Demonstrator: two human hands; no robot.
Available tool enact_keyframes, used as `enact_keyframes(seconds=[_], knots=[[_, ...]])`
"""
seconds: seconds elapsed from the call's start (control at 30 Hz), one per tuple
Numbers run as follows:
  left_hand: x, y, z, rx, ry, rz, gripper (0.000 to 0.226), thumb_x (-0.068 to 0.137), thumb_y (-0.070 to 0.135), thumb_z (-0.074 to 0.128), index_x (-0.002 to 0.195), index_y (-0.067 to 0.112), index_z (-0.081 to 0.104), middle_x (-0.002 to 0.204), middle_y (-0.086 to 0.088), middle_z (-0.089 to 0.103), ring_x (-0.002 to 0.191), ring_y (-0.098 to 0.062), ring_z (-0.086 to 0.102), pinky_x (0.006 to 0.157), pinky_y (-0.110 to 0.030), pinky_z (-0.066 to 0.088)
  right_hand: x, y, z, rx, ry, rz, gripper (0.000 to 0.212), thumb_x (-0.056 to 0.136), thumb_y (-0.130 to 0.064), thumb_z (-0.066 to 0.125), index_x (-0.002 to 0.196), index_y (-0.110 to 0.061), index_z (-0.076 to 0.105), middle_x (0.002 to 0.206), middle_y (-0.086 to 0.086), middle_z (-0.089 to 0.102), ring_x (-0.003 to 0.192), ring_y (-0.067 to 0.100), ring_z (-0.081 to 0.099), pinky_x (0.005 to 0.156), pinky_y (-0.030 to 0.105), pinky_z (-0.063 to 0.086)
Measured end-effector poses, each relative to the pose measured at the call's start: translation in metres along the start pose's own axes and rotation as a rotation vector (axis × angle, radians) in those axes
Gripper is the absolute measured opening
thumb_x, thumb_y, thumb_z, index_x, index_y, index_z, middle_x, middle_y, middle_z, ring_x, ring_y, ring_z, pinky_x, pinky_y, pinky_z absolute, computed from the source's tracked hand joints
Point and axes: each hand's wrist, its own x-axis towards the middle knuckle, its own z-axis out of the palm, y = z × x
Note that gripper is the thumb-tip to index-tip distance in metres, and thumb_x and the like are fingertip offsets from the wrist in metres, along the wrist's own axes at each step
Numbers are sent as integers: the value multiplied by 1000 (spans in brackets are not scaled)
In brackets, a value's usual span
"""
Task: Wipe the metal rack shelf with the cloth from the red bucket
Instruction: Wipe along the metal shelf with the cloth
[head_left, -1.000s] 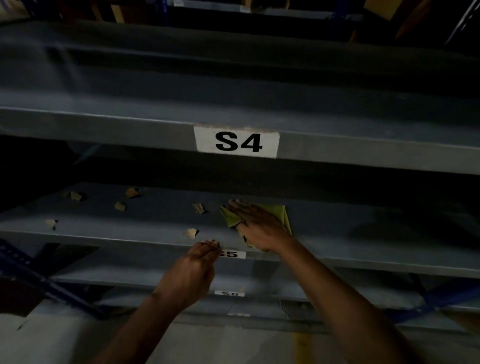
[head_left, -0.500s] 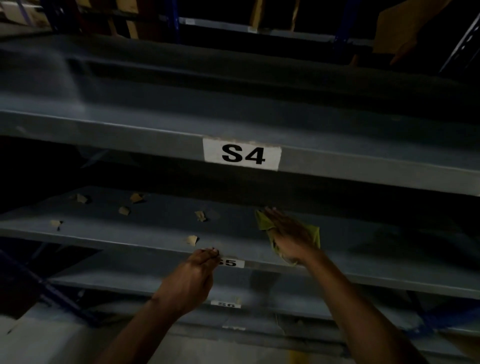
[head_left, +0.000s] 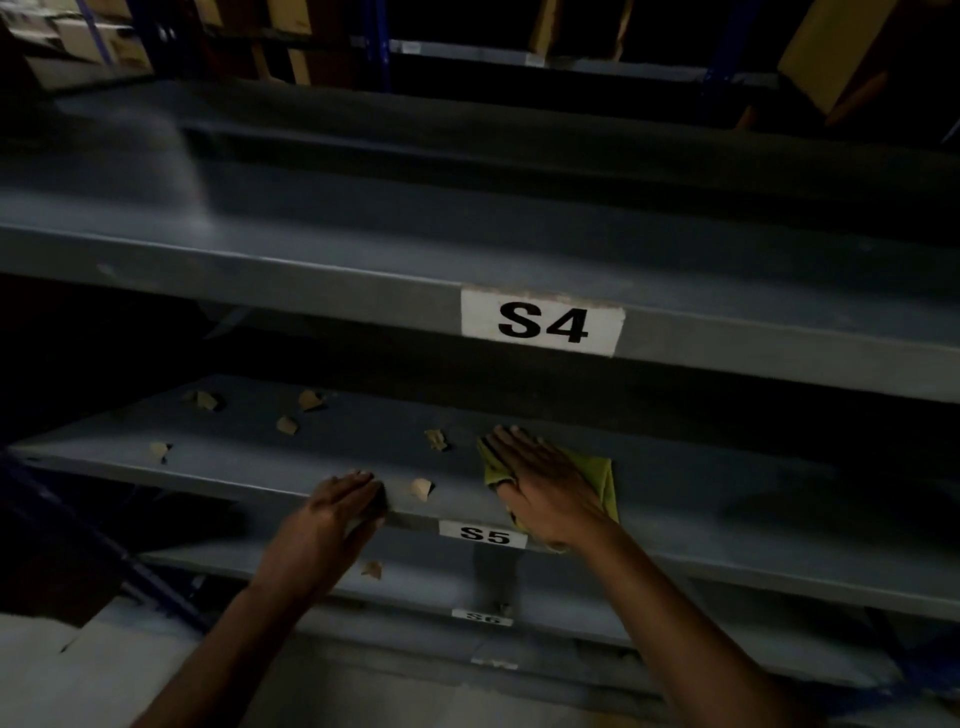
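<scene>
Grey metal rack shelf (head_left: 727, 499) labelled S5 is looking mid-wipe: nearest, the left hand (head_left: 332, 514) is resting flat-fingered on its front lip, and the right hand (head_left: 545, 488) is pressing the yellow-green cloth (head_left: 605, 478) flat, fingers straight, just behind that lip. Small tan paper scraps (head_left: 309, 400) are lying leftward and deeper, so that stretch is remaining, I judge. Rightward the surface is running bare, with the S4 shelf (head_left: 311, 291) limiting headroom above.
</scene>
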Motion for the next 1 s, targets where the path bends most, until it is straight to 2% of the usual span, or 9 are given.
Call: enact_keyframes(seconds=[0.13,0.27,0.4,0.5,0.57,0.7,0.8,0.9,1.0], knots=[[3,1,4,-23,60,-4,48,76,19,77,121,13,62,125,-11,62,114,-28,59,93,-43,50,15,-6,3,-7,23,32,72,85,-49,7,154,-28,9,162,-9,5,148,7,0,120,29,1],[6,4,1,-22,88,52,41,72,14,80,111,12,68,113,-9,68,102,-24,64,86,-29,46,26,-5,8,37,48,73,64,92,-46,13,153,-26,15,161,-7,11,148,7,5,120,28,5],[5,-1,3,-42,60,46,41,77,18,76,117,12,65,120,-10,65,110,-24,60,90,-34,50,12,-17,7,-34,48,-7,57,99,-37,20,154,-20,14,161,-4,10,148,11,6,116,21,-4],[7,0,-2,-48,47,49,38,78,18,75,115,13,66,119,-9,65,111,-24,60,92,-35,49,-10,-33,5,96,39,-36,64,91,-45,15,152,-27,22,159,-9,17,146,4,13,120,23,7],[9,3,-5,-50,59,77,34,76,15,77,109,13,69,112,-8,68,105,-24,62,88,-35,51,-22,-38,3,191,5,-75,61,91,-40,20,150,-31,27,158,-14,20,144,-2,16,120,27,17],[7,5,-10,-64,76,120,27,75,12,77,102,15,70,102,-6,69,96,-21,64,82,-31,49,-24,-49,-1,276,39,-27,51,97,-27,37,146,-38,31,157,-30,5,141,5,25,112,29,32],[8,5,-12,-68,69,125,27,77,12,75,103,15,70,105,-6,69,99,-21,63,85,-32,50,-7,-70,0,261,123,33,49,98,-28,38,146,-36,32,158,-20,17,137,13,35,111,34,35],[9,6,-13,-70,67,134,27,76,12,76,103,14,70,103,-6,70,97,-22,63,84,-34,52,4,-82,5,156,87,-14,48,99,-30,37,147,-33,33,154,-9,33,139,11,33,116,32,27],[9,5,-13,-63,59,135,26,76,13,76,102,15,71,102,-5,70,96,-21,63,82,-33,52,-5,-81,6,189,29,-69,48,97,-26,40,145,-32,38,151,-10,39,138,5,33,114,26,25]])
